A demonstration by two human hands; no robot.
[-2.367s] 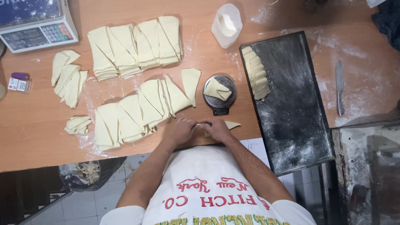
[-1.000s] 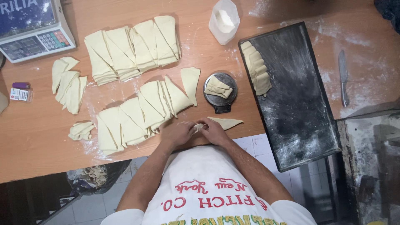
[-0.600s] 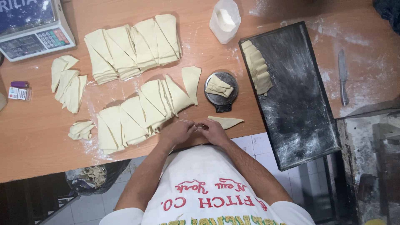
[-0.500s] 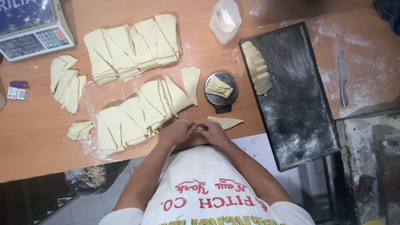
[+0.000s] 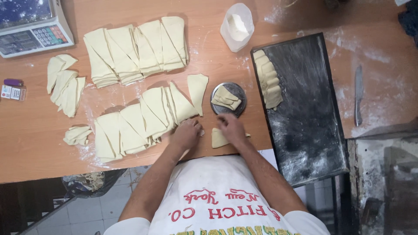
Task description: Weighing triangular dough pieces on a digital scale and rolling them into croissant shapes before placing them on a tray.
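scale (image 5: pixel 30 26): top and left cut off by the edge | dough piece (image 5: pixel 220 138): partly under our right hand (image 5: pixel 231 128) | our left hand (image 5: pixel 186 132): fingertips' hold hidden | dark cloth (image 5: pixel 410 19): cropped at right edge

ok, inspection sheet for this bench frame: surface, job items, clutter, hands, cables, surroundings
Surface: wooden table, floured in patches.
Job's things: dough piece under right hand; left hand at the edge of the triangle stack; second stack behind; rolled pieces on black tray; round metal dish holding folded dough.
Clutter: scale, flour tub, knife, scraps.
Hands: both flat, fingers gripping nothing.
Cables: nothing seen.
Surroundings: tiled floor.
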